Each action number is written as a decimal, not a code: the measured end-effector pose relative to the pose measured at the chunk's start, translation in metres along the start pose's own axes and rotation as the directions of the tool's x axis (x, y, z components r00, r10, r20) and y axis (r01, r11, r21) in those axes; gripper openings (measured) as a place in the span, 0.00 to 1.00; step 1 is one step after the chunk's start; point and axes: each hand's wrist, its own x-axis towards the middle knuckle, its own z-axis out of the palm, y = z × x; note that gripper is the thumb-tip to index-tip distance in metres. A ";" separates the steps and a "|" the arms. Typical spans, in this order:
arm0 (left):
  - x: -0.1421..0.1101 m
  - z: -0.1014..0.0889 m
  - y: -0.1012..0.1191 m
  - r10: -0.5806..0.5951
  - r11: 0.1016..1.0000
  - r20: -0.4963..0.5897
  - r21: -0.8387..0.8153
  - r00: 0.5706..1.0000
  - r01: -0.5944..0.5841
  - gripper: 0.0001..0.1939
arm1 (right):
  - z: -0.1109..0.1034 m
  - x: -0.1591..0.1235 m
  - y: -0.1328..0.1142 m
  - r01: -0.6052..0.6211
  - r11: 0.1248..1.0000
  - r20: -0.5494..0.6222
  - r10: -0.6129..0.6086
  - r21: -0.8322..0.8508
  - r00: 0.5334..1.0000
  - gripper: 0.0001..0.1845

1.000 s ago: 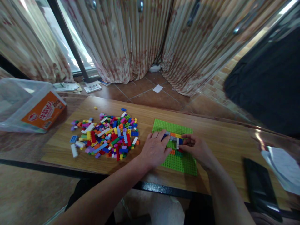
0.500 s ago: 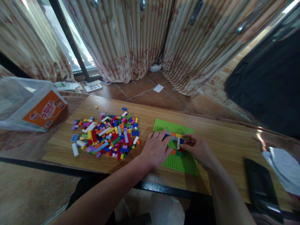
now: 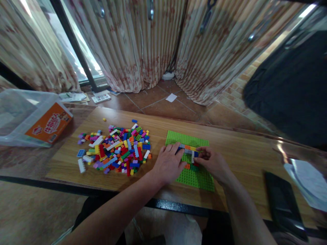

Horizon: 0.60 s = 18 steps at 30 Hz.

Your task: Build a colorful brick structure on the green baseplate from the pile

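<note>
A bright green baseplate (image 3: 196, 182) lies on the table with a low build of toy bricks (image 3: 190, 147) on it. Grey, orange, yellow, blue, white and dark green bricks show in this build. My left hand (image 3: 168, 165) rests over its left side, fingers on the far edge and thumb near an orange brick (image 3: 187, 166), holding it; the bricks below the palm are hidden. On the right side, my right hand (image 3: 211, 161) has thumb and fingers closed around the build's corner, by a blue brick (image 3: 196, 154) and a white brick (image 3: 192, 157).
A wide pile of loose coloured bricks (image 3: 117, 149) covers the table's left part. A clear plastic bin (image 3: 15, 119) with an orange label stands at far left. On the right lie a black flat object (image 3: 282, 200) and papers (image 3: 306, 183). The wooden table (image 3: 245, 160) has a dark front edge.
Both hands stay at nearly the same place on the brick build. The whole view shifts slightly with my head; no brick has visibly moved.
</note>
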 end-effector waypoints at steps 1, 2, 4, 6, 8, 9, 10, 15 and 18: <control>0.000 0.000 0.000 -0.001 1.000 -0.001 0.002 1.000 0.001 0.22 | 0.000 0.000 0.000 0.001 1.000 0.006 -0.001 -0.005 1.000 0.19; 0.000 0.000 0.000 -0.001 1.000 -0.002 0.003 1.000 0.001 0.22 | 0.000 -0.001 -0.001 -0.002 1.000 0.011 0.002 -0.007 1.000 0.19; 0.000 0.000 0.000 0.001 1.000 -0.005 0.005 1.000 -0.001 0.22 | -0.001 -0.001 -0.003 -0.015 1.000 0.004 0.015 -0.005 1.000 0.18; 0.000 0.000 -0.001 0.004 1.000 -0.005 0.004 1.000 -0.004 0.22 | 0.000 -0.001 -0.005 -0.026 1.000 -0.019 0.025 -0.009 0.999 0.17; 0.000 0.000 -0.001 0.004 1.000 -0.001 0.001 1.000 -0.004 0.22 | 0.001 0.000 -0.006 -0.035 0.999 -0.043 0.034 -0.025 0.998 0.16; 0.000 0.000 0.000 0.003 1.000 0.001 -0.001 1.000 -0.003 0.22 | 0.001 0.000 -0.007 -0.038 0.999 -0.052 0.036 -0.036 0.998 0.16; 0.000 -0.001 0.000 0.004 1.000 0.003 -0.003 1.000 -0.003 0.22 | 0.002 0.001 -0.007 -0.042 0.998 -0.059 0.040 -0.046 0.997 0.16; 0.000 -0.002 0.001 -0.002 1.000 0.008 -0.011 1.000 0.002 0.22 | 0.003 0.002 -0.008 -0.054 0.997 -0.066 0.051 -0.054 0.997 0.16; 0.000 -0.002 0.001 -0.001 1.000 0.004 -0.014 1.000 0.001 0.22 | 0.002 0.002 -0.005 -0.048 0.997 -0.064 0.044 -0.065 0.997 0.17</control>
